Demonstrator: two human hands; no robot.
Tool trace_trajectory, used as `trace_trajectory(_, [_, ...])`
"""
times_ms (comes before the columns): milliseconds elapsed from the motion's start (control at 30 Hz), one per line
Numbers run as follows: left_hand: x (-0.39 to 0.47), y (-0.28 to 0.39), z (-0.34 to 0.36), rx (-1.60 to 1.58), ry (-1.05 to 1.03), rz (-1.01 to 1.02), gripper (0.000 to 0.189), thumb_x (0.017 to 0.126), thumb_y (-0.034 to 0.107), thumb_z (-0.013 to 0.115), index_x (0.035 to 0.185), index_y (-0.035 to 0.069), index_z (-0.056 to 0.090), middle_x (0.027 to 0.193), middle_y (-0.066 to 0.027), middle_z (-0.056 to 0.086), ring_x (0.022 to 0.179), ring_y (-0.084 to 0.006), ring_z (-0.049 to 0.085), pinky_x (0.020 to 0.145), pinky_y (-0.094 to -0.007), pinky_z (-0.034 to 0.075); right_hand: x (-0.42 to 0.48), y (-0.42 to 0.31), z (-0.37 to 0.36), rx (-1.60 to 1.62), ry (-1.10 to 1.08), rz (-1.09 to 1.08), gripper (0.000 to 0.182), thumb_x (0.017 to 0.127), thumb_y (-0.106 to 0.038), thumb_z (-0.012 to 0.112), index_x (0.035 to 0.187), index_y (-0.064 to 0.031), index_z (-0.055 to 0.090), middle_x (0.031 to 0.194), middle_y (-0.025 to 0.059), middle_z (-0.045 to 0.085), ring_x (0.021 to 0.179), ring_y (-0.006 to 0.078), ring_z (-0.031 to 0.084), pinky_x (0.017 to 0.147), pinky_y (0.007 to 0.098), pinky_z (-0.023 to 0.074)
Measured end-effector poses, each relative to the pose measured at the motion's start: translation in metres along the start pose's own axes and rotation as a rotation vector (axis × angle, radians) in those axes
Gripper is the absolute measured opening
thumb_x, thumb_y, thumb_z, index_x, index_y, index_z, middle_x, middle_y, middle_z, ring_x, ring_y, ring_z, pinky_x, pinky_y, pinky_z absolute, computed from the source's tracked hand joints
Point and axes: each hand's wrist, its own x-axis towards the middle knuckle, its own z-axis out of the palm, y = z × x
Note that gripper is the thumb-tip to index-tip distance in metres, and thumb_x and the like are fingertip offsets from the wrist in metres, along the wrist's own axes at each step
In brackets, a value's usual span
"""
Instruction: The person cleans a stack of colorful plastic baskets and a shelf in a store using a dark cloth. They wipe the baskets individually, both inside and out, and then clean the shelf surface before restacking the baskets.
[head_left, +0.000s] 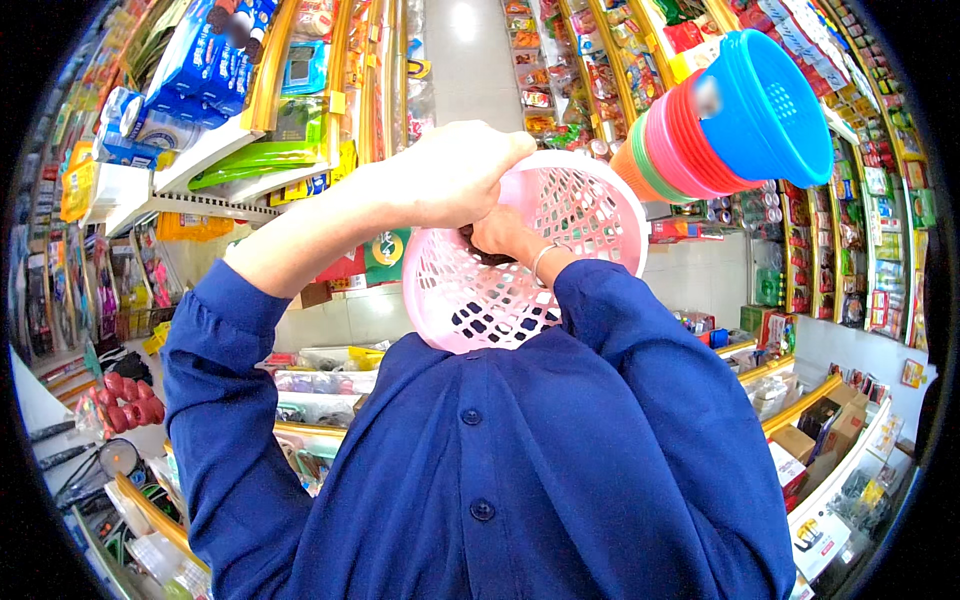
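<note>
A pink plastic basket with a lattice wall (592, 217) is tilted in front of my chest. My left hand (461, 172) is at its far rim, fingers curled; whether it grips the rim is unclear. Inside the basket's mouth, close below the left hand, my right hand (499, 232) has bent fingers next to something dark brown, mostly hidden. A bracelet circles the right wrist. To the right, a nested stack of plastic baskets lies tilted, with a blue one (727, 112) outermost and red, pink, green and orange ones behind it.
Shelves of packaged goods (600, 60) line both sides of a tiled aisle (465, 67). Blue cartons (202, 67) stand on a white shelf at upper left. Lower shelves with boxes (825, 427) lie at the right, and red sausage-like items (127, 401) at the left.
</note>
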Motion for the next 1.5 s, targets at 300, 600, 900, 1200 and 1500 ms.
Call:
trace_trajectory(300, [-0.009,0.003,-0.013,0.097,0.075,0.028,0.029,0.07,0.009,0.064,0.094,-0.004,0.053,0.084,-0.0253,0.062,0.086,-0.0405,0.061,0.072,-0.0467,0.049,-0.007,-0.069,-0.059,0.713,0.682,-0.36,0.027,0.08,-0.021,0.051,0.098,-0.0073,0.065,0.1,0.0157,0.064,0.098,0.0278,0.061,0.084,0.042,0.0463])
trace_trajectory(600, [-0.014,-0.001,-0.015,0.099,0.085,-0.064,0.029,0.073,-0.002,0.05,0.102,-0.004,0.051,0.078,-0.0256,0.059,0.08,-0.0428,0.059,0.069,-0.0483,0.047,0.008,0.01,-0.02,-1.151,0.068,-0.358,0.045,0.088,-0.026,0.045,0.13,-0.01,0.051,0.141,0.0091,0.04,0.131,0.0293,0.033,0.106,0.0517,0.0179])
trace_trajectory(900, [0.007,-0.077,-0.027,0.058,0.632,-0.272,0.027,0.07,0.007,0.055,0.097,0.003,0.059,0.083,-0.021,0.063,0.082,-0.0384,0.061,0.072,-0.0454,0.048,-0.057,-0.052,-0.207,-0.739,0.14,-0.18,0.02,0.072,-0.017,0.061,0.087,-0.008,0.069,0.093,0.0119,0.061,0.096,0.0281,0.055,0.082,0.0403,0.0424])
trace_trajectory(1200, [0.021,-0.083,0.03,-0.478,0.879,-0.128,0.044,0.071,0.004,0.058,0.115,0.004,0.056,0.112,-0.0176,0.059,0.112,-0.0307,0.052,0.091,-0.0371,0.042,-0.091,-0.082,-0.286,0.252,1.099,-0.4,0.031,0.072,-0.021,0.065,0.099,-0.0048,0.062,0.101,0.0097,0.06,0.097,0.0311,0.054,0.089,0.0432,0.0417])
trace_trajectory(1500, [0.012,-0.036,0.022,-0.796,1.012,-0.125,0.032,0.073,-0.005,0.059,0.106,-0.004,0.06,0.099,-0.0068,0.066,0.09,-0.0124,0.061,0.078,-0.0281,0.049,-0.041,-0.041,-0.29,-0.062,1.38,-0.56,0.027,0.06,-0.022,0.07,0.079,-0.0057,0.059,0.084,0.0101,0.059,0.084,0.0289,0.056,0.075,0.0405,0.0464])
